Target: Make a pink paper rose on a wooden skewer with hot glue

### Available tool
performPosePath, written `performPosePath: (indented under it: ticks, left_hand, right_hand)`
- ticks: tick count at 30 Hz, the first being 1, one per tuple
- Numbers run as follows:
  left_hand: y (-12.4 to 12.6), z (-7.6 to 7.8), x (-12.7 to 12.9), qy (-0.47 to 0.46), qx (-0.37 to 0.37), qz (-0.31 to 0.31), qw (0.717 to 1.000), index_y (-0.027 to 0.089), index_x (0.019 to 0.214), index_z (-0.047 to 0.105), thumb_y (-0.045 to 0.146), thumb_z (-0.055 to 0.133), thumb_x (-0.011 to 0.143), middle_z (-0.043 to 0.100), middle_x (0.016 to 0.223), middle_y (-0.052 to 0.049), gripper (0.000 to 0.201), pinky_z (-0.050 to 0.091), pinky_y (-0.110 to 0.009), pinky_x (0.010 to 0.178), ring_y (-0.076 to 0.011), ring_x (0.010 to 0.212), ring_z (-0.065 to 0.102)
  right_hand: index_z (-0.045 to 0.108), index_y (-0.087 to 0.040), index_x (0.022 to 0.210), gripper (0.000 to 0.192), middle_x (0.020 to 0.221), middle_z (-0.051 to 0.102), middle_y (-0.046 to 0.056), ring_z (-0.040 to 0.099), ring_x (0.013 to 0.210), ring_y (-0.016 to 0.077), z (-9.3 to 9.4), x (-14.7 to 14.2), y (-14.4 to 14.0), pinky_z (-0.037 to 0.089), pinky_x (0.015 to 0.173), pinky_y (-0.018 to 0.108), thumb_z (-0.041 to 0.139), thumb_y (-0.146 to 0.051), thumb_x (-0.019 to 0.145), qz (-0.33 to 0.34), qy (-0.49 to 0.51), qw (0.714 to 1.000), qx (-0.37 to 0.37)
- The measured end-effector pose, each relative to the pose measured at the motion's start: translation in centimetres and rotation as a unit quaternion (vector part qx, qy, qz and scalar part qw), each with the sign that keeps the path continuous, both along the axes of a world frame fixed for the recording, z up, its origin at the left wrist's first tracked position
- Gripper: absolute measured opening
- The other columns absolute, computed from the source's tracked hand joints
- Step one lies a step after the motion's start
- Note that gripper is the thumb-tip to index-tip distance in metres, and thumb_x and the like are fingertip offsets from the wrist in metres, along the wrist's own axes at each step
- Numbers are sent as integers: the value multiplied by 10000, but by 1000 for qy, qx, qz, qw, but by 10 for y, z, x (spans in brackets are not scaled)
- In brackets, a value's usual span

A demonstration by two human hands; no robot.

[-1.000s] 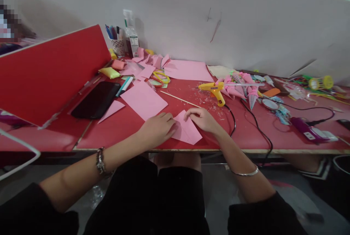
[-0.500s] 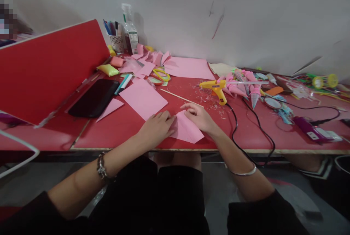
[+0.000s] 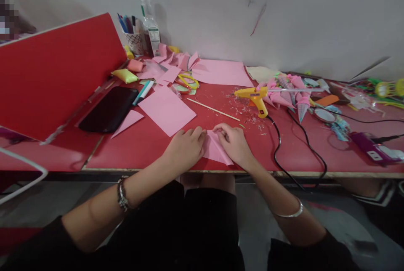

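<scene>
A sheet of pink paper [image 3: 215,150] lies at the front edge of the red table, its right side rolled over into a slanting fold. My left hand [image 3: 188,147] is closed on the paper's upper left, fingertips curled at its edge. At the upper right my right hand [image 3: 234,141] pinches the rolled part between thumb and fingers. Behind my left hand lies a flat pink square [image 3: 167,110]. A thin wooden stick [image 3: 213,109] rests beyond both hands. To the right stands a yellow glue gun [image 3: 257,98] with a clear glue stick in its back.
A black phone [image 3: 109,109] and markers [image 3: 144,92] lie left, beside a propped red board [image 3: 59,77]. Pink scraps [image 3: 170,73] and yellow-handled scissors [image 3: 189,81] are behind. Small pink cones [image 3: 292,90], a black cord [image 3: 277,149] and a purple power strip [image 3: 369,148] occupy the right.
The paper's right side, flatter before, is now rolled over toward the left. My right hand has turned and closed on it, nearer my left hand. The view has shifted slightly.
</scene>
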State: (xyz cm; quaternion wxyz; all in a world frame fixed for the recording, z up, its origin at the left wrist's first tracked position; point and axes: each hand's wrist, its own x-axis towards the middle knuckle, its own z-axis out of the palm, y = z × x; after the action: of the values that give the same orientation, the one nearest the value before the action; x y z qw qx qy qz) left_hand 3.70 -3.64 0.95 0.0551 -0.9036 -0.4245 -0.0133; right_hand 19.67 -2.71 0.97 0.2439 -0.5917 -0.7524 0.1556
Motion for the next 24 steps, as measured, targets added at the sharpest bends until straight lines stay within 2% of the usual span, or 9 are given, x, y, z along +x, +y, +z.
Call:
performPosePath:
  ticks: [4, 6, 9, 12, 14, 19, 24]
  left_hand:
    - [-2, 0, 2, 10, 5, -8, 1000, 27, 1216, 395, 159, 282, 858, 549, 972, -138, 398, 386, -317, 595, -216, 813, 550]
    - [-3, 0, 2, 17, 6, -10, 1000, 26, 1218, 393, 138, 278, 854, 549, 986, -142, 397, 383, -314, 597, -211, 808, 551]
    - [-3, 0, 3, 23, 7, -10, 1000, 21, 1224, 384, 152, 278, 856, 544, 1009, -147, 404, 381, -313, 605, -212, 817, 548]
    - [-2, 0, 3, 27, 5, -10, 1000, 20, 1228, 375, 171, 281, 860, 541, 1017, -150, 409, 379, -313, 606, -213, 820, 547]
    - [-2, 1, 3, 28, 3, -12, 1000, 25, 1215, 389, 162, 282, 857, 542, 1008, -145, 398, 377, -312, 600, -213, 819, 546]
    - [-3, 2, 2, 32, 2, -16, 999, 42, 1157, 447, 150, 268, 858, 544, 971, -129, 366, 375, -317, 585, -221, 814, 543]
    - [-2, 1, 2, 27, 15, -24, 999, 39, 1184, 426, 148, 257, 867, 544, 975, -143, 376, 379, -313, 573, -216, 803, 546]
  right_hand:
    - [561, -175, 772, 150, 562, 551, -25, 459, 486, 97, -2, 7, -3, 332, 589, 233, 427, -134, 721, -8, 12, 1000, 0]
    - [544, -174, 822, 132, 538, 518, -35, 460, 487, 105, -1, 9, -5, 349, 592, 242, 448, -205, 736, -13, 39, 999, -14]
    - [503, -179, 926, 218, 560, 530, -39, 487, 511, 114, 0, 12, -10, 380, 630, 268, 479, -289, 740, -10, 86, 995, -55]
    - [481, -194, 968, 232, 581, 544, -41, 508, 544, 116, 1, 14, -15, 395, 671, 292, 465, -255, 744, 14, 106, 990, -89]
    - [483, -199, 962, 217, 528, 500, -60, 478, 505, 108, 2, 15, -18, 393, 665, 297, 435, -220, 751, 17, 97, 990, -98]
    - [505, -197, 895, 163, 427, 354, -98, 431, 452, 103, 3, 14, -22, 365, 698, 318, 413, -212, 762, 2, 54, 996, -69]
    - [528, -207, 831, 141, 427, 390, -95, 446, 460, 102, 2, 16, -25, 326, 760, 351, 410, -194, 756, -10, 13, 999, -29]
